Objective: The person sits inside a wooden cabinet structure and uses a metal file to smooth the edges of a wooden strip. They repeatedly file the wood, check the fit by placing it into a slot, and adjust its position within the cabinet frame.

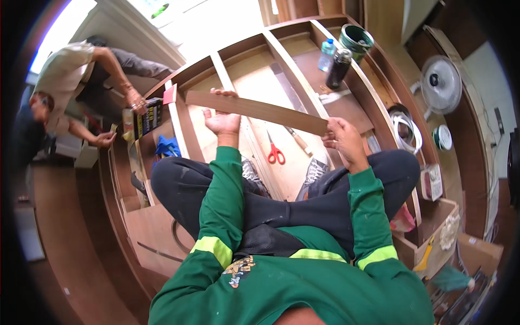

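Note:
A long flat brown wood strip (pixel 265 111) is held up in front of me, slanting slightly down to the right. My left hand (pixel 223 120) is closed near its left end, palm toward me, with fingertips showing over the upper edge. At the right end, my right hand (pixel 344 142) pinches the strip between thumb and fingers. Below it, red-handled scissors (pixel 276 155) lie on the pale panel between my feet. Close by is a tool with a light wooden handle (pixel 299 142), its far part hidden behind the strip.
I sit within a brown wooden frame with pale slats (pixel 281 54). A clear bottle (pixel 326 55), black flask (pixel 338 69) and green bucket (pixel 356 42) stand at far right. A fan (pixel 441 80) is farther right. At left, another person (pixel 81 76) touches a black box (pixel 149 116).

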{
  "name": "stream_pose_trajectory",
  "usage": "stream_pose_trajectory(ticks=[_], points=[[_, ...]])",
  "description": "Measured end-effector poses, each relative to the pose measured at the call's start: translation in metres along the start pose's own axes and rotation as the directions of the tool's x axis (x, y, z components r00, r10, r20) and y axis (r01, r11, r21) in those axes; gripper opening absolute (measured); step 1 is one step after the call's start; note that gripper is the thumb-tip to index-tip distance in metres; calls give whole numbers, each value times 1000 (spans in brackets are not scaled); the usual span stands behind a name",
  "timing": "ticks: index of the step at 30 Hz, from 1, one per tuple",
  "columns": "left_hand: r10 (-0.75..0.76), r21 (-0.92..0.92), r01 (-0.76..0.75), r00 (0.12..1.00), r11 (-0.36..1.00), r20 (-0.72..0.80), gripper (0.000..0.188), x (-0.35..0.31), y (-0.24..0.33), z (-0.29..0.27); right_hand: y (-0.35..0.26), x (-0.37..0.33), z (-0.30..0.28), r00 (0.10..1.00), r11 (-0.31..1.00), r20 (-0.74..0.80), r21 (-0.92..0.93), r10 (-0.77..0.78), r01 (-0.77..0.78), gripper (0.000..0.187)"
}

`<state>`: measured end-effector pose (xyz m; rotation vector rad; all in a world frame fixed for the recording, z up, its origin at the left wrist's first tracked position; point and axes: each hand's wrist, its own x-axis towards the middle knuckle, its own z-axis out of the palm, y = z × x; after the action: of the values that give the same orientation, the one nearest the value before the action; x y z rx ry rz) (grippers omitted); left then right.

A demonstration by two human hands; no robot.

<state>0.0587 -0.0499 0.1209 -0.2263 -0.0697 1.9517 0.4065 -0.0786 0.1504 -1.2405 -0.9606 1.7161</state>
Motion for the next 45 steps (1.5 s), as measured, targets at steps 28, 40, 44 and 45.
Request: stream_pose_trajectory(ticks=[28, 40, 44, 45], points=[[772, 961, 265, 594, 78, -226, 101, -34, 75, -59, -13, 46, 75, 830, 672, 176, -510, -530, 537, 13], [-517, 375, -728, 678, -574, 523, 77, -90, -53, 23, -45, 9, 120, 776, 596, 202, -537, -598, 598, 16], [-629, 316, -771, 635, -553, 448, 58, -73, -48, 44, -54, 6, 121, 766, 570, 123, -596, -631, 566, 16], [-648, 286, -777, 627, -561, 431, 56, -71, -43, 54, -61, 4, 123, 771, 597, 110, -568, -628, 567, 17]])
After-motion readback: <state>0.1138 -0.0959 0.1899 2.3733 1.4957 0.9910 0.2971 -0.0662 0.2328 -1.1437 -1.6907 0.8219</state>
